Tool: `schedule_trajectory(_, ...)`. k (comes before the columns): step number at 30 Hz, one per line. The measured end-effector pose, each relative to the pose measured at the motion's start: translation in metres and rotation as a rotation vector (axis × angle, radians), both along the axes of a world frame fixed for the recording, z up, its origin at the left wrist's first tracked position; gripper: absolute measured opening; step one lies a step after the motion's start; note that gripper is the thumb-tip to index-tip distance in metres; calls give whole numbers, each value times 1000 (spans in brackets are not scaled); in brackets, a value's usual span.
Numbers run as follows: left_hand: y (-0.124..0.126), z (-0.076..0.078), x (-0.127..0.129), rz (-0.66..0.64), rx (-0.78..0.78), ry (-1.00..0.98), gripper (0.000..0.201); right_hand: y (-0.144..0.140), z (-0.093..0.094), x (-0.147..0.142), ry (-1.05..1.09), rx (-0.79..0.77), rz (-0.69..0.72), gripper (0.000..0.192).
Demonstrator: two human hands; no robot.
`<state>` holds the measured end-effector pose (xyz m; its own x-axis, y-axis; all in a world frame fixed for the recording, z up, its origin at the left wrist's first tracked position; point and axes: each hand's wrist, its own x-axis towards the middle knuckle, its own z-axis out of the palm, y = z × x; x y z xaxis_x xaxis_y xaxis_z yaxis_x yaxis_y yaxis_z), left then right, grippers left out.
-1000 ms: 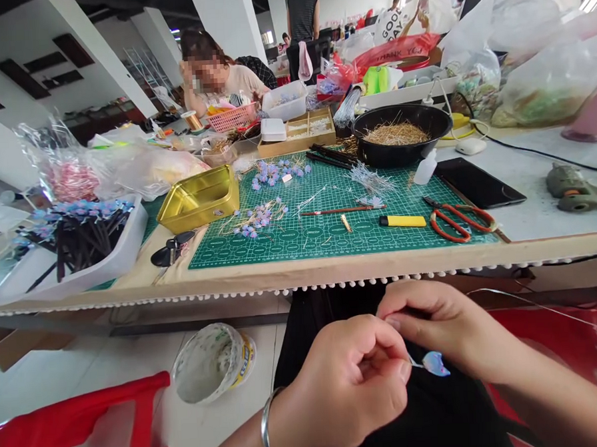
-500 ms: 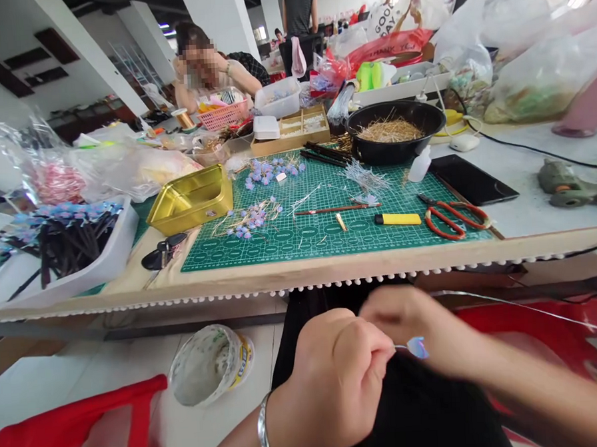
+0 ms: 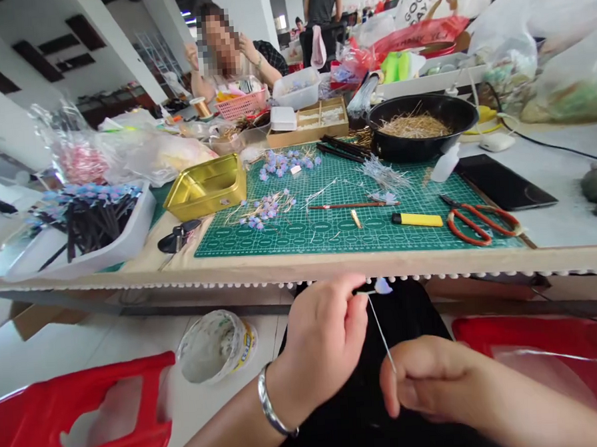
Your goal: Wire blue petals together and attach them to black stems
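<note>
- Below the table edge (image 3: 331, 270), a small blue flower bead (image 3: 382, 286) is pinched in the left hand (image 3: 325, 345).
- A thin wire (image 3: 381, 332) is run from the bead down to the right hand (image 3: 427, 383), closed around it.
- Behind, a green cutting mat (image 3: 329, 228), yellow cutter (image 3: 417, 220) and red scissors (image 3: 481, 222) are laid.

Left hand (image 3: 325, 345) raised with pinched grip; right hand (image 3: 427, 383) lower, fingers curled shut.
</note>
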<state>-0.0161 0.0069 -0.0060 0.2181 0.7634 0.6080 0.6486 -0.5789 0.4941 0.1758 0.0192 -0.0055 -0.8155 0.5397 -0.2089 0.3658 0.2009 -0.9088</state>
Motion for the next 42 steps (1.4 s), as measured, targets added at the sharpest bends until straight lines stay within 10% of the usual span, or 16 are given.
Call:
schedule_trajectory(6, 6, 11, -3, -120, -566, -124, 12, 0, -6, 29, -90, 858, -280, 38)
schedule_trajectory(13, 1, 13, 9, -156, -718, -214, 12, 12, 3, 14, 76, 1052, -333, 24)
schedule_trajectory(20, -6, 10, 20, -122, -796, -423, 14, -3, -10, 7, 158, 953, -592, 18)
schedule_trajectory(27, -4, 8, 29, -89, -792, -463, 15, -13, -16, -7, 382, -95, -711, 23)
schedule_trajectory(32, -7, 12, 26, -51, -733, -338, 12, -20, -19, -18, 555, -323, -897, 27)
schedule_trajectory(37, -9, 14, 18, -160, -919, -467, 12, -21, -28, -14, 515, -54, -863, 21)
schedule_trajectory(42, -10, 14, 14, -203, -973, -598, 12, -30, -22, -10, 363, 586, -548, 17)
